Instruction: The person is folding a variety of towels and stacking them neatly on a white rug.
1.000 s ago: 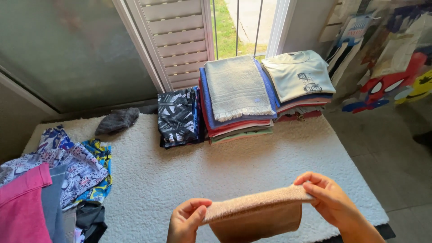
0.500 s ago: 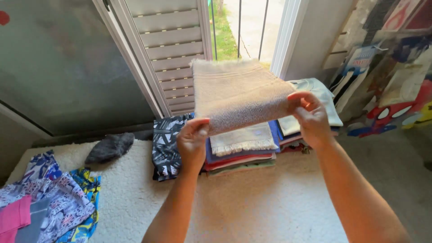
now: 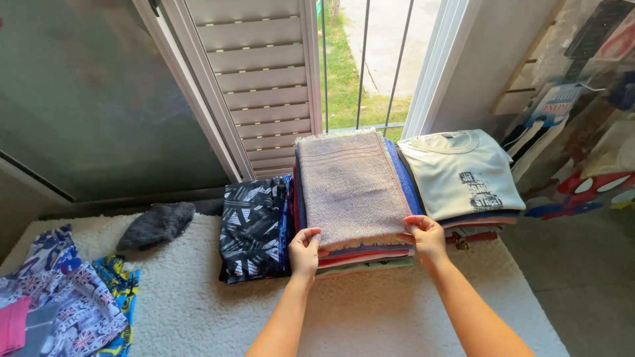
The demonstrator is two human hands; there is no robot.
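Setting-down step, by the look of it; beige towel [image 3: 350, 188] lies flat atop middle stack [image 3: 360, 259]; left hand [image 3: 305, 251] & right hand [image 3: 424, 239] pinch its near corners; next move: let go w/o dragging it; half a sec ago towel was held up in air.

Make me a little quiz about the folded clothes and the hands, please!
1. True or false: both hands grip the near edge of the beige towel.
2. What lies just left of the towel stack? A) black-and-white patterned garment B) a red bucket C) a pair of shoes
3. Fill in: the pale T-shirt tops the pile to the ____ of the towel stack.

Key:
1. True: the left hand and right hand pinch its front corners.
2. A, the black-and-white patterned garment.
3. right
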